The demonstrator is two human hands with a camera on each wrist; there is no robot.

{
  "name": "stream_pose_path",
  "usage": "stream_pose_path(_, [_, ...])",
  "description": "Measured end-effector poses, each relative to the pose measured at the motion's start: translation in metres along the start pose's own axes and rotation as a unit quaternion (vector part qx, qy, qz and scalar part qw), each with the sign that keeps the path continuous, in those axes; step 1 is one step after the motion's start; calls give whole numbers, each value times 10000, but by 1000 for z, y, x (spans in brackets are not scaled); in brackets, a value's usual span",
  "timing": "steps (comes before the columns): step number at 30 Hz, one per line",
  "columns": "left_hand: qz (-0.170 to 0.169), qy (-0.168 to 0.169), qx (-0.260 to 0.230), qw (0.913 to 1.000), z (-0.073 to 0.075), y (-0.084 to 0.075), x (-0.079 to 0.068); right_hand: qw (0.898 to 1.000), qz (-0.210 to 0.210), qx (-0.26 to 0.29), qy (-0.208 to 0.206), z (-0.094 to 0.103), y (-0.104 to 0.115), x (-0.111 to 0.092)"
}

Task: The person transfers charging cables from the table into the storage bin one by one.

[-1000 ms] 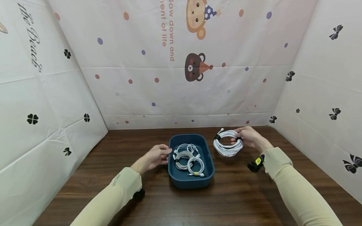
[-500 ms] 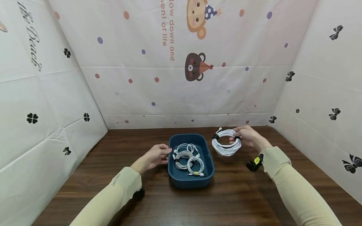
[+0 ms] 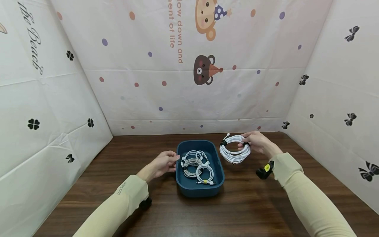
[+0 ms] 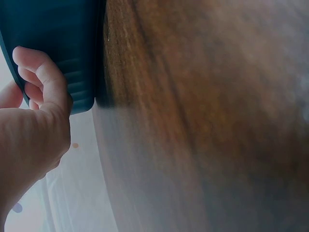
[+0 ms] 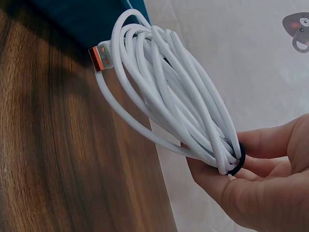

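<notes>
My right hand pinches a coiled white cable by its black tie, holding it in the air just right of the dark blue bin. In the right wrist view the coil hangs from my fingers, with an orange USB plug at its far end. My left hand rests against the bin's left wall, fingers curled on the wall. Inside the bin lie several smaller white cable coils, one with a yellow tie.
The bin stands mid-table on a dark wooden tabletop. Patterned white sheets wall it in at the back, left and right. Bare wood lies in front of the bin and to both sides.
My right hand has carried the white coil a little to the left, nearer the bin's right rim. The left hand and the bin have stayed put.
</notes>
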State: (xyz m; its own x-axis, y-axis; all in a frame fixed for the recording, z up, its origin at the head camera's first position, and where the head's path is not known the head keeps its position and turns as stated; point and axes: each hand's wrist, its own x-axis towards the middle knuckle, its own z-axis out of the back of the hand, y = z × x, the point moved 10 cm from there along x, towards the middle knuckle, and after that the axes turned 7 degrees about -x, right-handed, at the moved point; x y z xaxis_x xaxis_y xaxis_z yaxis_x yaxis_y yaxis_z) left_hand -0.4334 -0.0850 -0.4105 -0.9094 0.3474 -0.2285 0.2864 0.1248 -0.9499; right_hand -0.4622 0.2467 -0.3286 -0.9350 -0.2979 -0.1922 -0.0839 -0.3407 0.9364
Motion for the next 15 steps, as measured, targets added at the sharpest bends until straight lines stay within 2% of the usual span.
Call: stream_pose_path(15, [11, -14, 50, 10000, 1, 0, 0, 9999, 82, -79, 114, -5, 2, 4])
